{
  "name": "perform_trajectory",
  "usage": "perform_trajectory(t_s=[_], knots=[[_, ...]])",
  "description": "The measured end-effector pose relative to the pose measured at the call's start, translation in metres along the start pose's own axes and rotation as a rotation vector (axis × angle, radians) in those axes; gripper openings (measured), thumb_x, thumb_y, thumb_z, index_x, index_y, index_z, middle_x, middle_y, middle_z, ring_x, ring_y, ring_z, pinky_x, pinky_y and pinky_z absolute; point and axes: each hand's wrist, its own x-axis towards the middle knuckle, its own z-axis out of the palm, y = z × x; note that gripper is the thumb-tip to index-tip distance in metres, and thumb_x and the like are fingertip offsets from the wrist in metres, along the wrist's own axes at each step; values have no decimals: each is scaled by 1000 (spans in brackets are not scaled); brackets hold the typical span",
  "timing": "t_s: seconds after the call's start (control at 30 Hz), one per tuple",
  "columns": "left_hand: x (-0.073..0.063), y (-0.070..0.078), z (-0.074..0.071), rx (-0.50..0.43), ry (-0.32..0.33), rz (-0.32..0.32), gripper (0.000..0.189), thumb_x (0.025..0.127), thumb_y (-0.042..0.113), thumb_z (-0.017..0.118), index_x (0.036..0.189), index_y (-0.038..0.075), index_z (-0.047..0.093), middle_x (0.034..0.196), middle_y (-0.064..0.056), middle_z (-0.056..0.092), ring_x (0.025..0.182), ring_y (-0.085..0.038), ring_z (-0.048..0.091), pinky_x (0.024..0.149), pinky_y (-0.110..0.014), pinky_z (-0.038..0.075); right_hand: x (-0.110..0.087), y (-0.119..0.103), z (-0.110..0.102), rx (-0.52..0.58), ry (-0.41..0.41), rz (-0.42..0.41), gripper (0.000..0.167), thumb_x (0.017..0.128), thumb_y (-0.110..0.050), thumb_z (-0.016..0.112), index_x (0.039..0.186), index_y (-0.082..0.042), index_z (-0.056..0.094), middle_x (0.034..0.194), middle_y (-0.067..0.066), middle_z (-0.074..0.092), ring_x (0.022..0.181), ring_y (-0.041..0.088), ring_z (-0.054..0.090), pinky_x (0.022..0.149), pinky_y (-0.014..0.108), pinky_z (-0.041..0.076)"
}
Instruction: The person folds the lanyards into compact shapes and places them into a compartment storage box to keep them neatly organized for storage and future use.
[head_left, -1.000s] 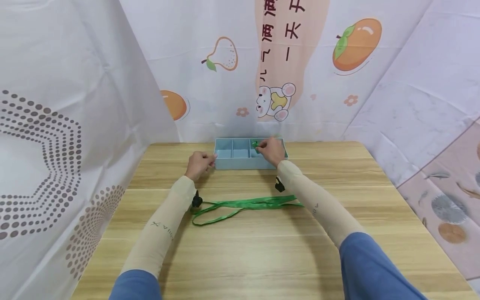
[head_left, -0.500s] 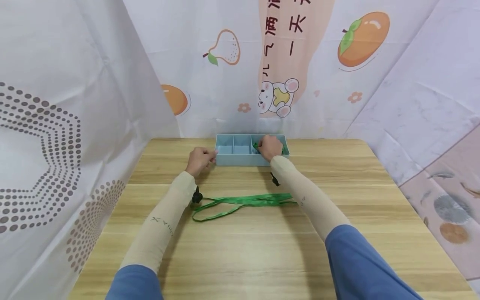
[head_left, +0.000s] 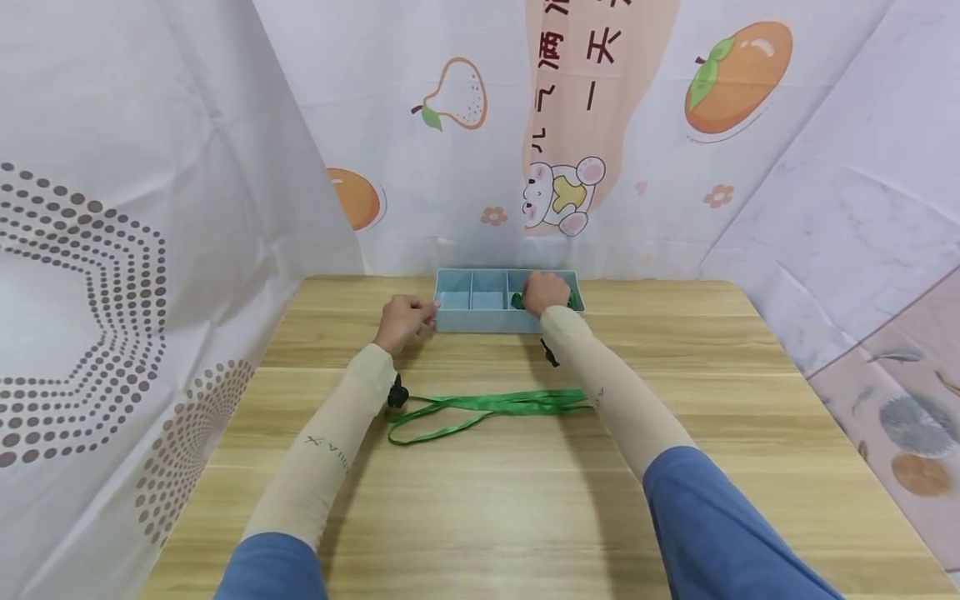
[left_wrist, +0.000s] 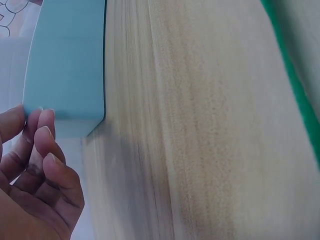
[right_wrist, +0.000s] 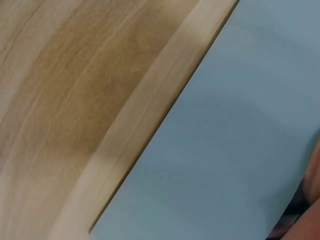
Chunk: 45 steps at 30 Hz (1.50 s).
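Observation:
A light blue divided box (head_left: 487, 322) stands at the table's back edge. My left hand (head_left: 402, 321) pinches its left end; in the left wrist view, thumb and fingertips meet at the corner of the box wall (left_wrist: 65, 65). My right hand (head_left: 545, 293) reaches down into the right-hand compartment, over a bunched green ribbon (head_left: 517, 301) that shows on both sides of the hand. Its fingertips are hidden, so I cannot tell if they grip the ribbon. The right wrist view shows mostly the box's side (right_wrist: 215, 115).
Long loose green ribbons (head_left: 510, 403) lie looped across the wooden table (head_left: 480, 500) between my forearms. Two box compartments at the left hold nothing visible. A printed white curtain (head_left: 420, 208) hangs right behind the box.
My right hand has lowered into the right compartment with the green ribbon it was pinching above it. My left hand stays at the box's left end. The head view has shifted slightly.

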Motion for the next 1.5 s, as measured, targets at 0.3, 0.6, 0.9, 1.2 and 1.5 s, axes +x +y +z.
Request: perform_trajectory(t_s=[0.3,0.6,0.9,1.2,1.5], knots=[[1,6,1,5,0,37,37,101,34,69,95,-2,77,92,-19,74,69,-31,63,55,-28,52,0,1,-4,-68,38,-58,26,97,-19,72,73,-9,68,72,7,66,64,24,59,61,44,54],[-1,-2,1,-9,-35,36,39,103,34,67,98,-4,77,92,-21,73,67,-28,63,53,-32,49,-14,9,-7,39,48,-137,28,100,-36,71,104,-10,82,88,7,75,71,24,66,64,43,55],[-7,-3,-4,78,-23,44,44,105,37,62,99,-4,77,94,-22,73,75,-34,65,58,-38,51,-43,20,-37,243,127,-284,24,104,-17,63,115,-2,77,113,13,74,101,28,69,89,44,54],[-15,1,-4,146,-87,104,45,107,35,59,97,-5,76,94,-21,73,76,-33,63,60,-35,49,-85,62,-49,295,63,-393,15,99,-13,70,106,-5,80,106,10,77,92,26,68,80,42,53],[-31,8,5,296,-273,231,41,106,35,60,98,-2,77,96,-13,71,69,-37,61,60,-39,50,-131,108,-49,357,-92,-443,9,93,-11,78,101,-11,81,102,3,77,69,21,54,62,33,43]])
